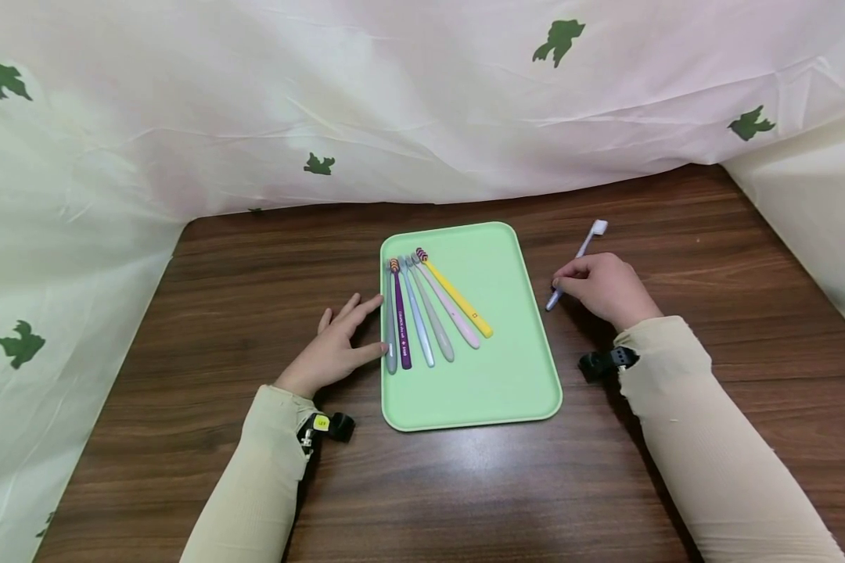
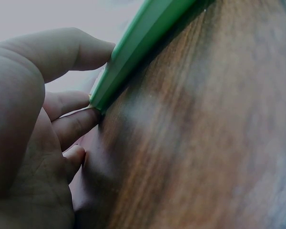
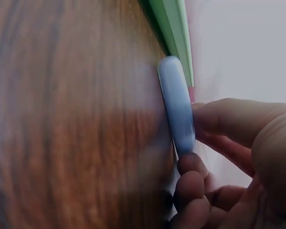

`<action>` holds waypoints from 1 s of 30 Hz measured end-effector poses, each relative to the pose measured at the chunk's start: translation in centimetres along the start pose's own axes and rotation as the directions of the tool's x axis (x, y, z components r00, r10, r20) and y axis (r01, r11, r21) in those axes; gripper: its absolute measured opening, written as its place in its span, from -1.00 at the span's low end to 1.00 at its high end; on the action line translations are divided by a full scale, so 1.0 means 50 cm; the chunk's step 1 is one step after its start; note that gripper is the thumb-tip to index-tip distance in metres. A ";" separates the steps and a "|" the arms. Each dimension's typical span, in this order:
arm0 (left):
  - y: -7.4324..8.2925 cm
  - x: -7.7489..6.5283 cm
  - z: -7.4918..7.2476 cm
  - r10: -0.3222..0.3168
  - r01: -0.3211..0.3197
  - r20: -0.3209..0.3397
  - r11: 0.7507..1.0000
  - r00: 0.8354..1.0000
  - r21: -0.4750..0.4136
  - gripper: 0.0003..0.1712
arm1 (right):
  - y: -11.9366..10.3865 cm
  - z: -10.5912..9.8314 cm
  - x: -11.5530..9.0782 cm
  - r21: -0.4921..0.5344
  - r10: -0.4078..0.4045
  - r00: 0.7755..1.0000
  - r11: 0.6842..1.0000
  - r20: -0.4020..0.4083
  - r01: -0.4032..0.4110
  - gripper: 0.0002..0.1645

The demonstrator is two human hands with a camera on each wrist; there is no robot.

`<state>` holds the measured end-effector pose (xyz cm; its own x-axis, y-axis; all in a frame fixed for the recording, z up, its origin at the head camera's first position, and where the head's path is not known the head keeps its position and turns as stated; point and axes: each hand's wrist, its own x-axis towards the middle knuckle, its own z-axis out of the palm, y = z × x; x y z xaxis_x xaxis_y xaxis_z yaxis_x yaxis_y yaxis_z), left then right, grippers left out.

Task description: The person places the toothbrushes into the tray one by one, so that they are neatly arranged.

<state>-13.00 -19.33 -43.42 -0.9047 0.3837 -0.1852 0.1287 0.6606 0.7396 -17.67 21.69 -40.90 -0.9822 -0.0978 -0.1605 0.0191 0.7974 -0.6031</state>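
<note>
My right hand (image 1: 609,291) pinches a light blue toothbrush (image 1: 585,246) between thumb and fingers, just right of the green tray (image 1: 510,375). Its white bristle head points away from me; in the right wrist view the rounded handle end (image 3: 175,95) lies low over the wood, near the tray wall. My left hand (image 1: 329,349) spreads its fingers, thumb and fingertips touching the tray's left rim (image 2: 128,62). Fanned out on the tray are a dark grey toothbrush (image 1: 390,328), a purple one (image 1: 400,320), a blue one (image 1: 418,317), a grey one (image 1: 433,317), a pink one (image 1: 451,309) and a yellow one (image 1: 458,297).
Beneath everything is a dark wooden table (image 1: 253,297). A white curtain (image 1: 408,94) with green leaf-like shapes hangs along the back and both sides. Each wrist wears a black camera, such as the left wrist camera (image 1: 339,427).
</note>
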 end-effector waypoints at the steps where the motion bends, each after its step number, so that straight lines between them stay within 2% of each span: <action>1: 0.000 0.000 0.000 -0.001 0.001 0.000 1.000 1.000 0.001 -0.13 | 0.000 0.000 0.000 0.007 0.003 1.000 1.000 0.000 -0.003 -0.69; 5: 0.001 0.000 -0.001 -0.002 0.002 0.000 1.000 1.000 0.004 -0.12 | 0.000 0.000 0.001 0.029 0.023 1.000 0.999 -0.007 -0.023 -0.60; 13: 0.001 0.000 -0.001 -0.002 0.002 0.002 1.000 1.000 0.003 -0.12 | 0.000 -0.007 0.001 0.006 0.052 0.998 0.999 -0.019 -0.052 -0.50; 30: 0.000 0.000 -0.001 -0.007 0.007 0.002 1.000 1.000 0.004 -0.12 | 0.003 -0.008 0.004 -0.038 0.077 0.996 0.996 -0.049 -0.079 -0.56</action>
<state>-13.02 -19.34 -43.38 -0.9048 0.3803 -0.1919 0.1240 0.6661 0.7354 -17.94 22.02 -40.69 -0.9857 -0.0072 -0.1682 0.0893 0.8245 -0.5588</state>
